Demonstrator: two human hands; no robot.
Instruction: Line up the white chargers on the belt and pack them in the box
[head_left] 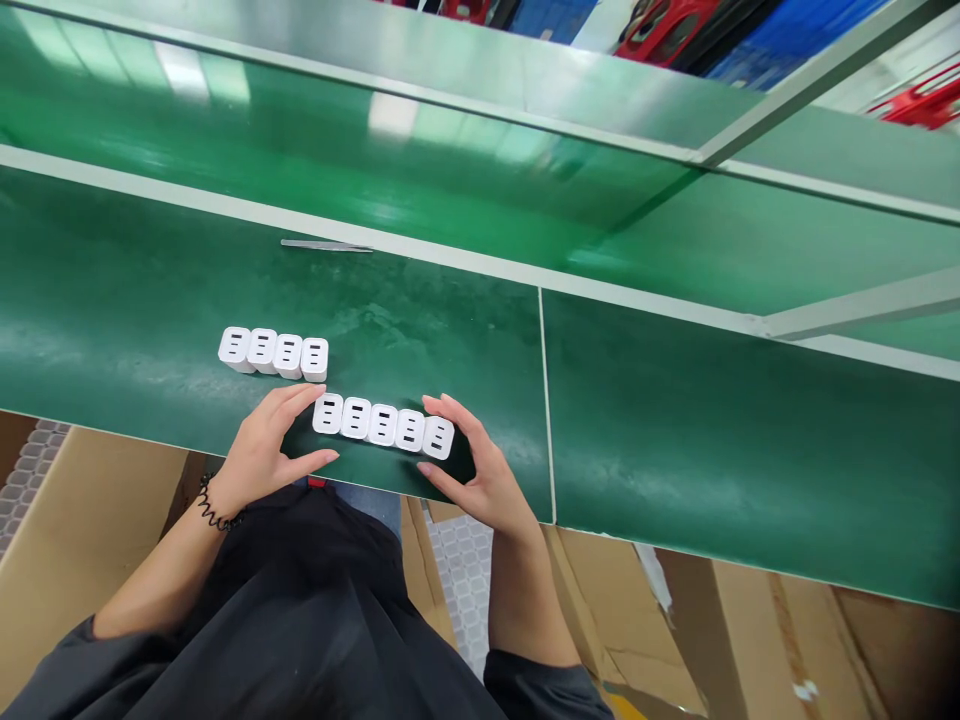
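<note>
A row of several white USB chargers point(383, 425) stands side by side near the table's front edge, ports facing up. My left hand point(274, 440) curves around the row's left end, fingers and thumb apart, fingertips close to the corner of the end charger. Around the right end, my right hand point(480, 465) is also open, with its thumb below and fingers above the last charger point(439, 438). Whether any fingertip touches a charger, I cannot tell. Slightly farther back on the left, a second row of white chargers point(274, 353) stands with ports up.
Metal tweezers point(327, 245) lie at the back of the green table point(712, 430), by a pale rail point(450, 250). A metal frame post point(810, 90) rises at the right. Cardboard point(97, 540) lies below the table, and red and blue items point(667, 30) are beyond it.
</note>
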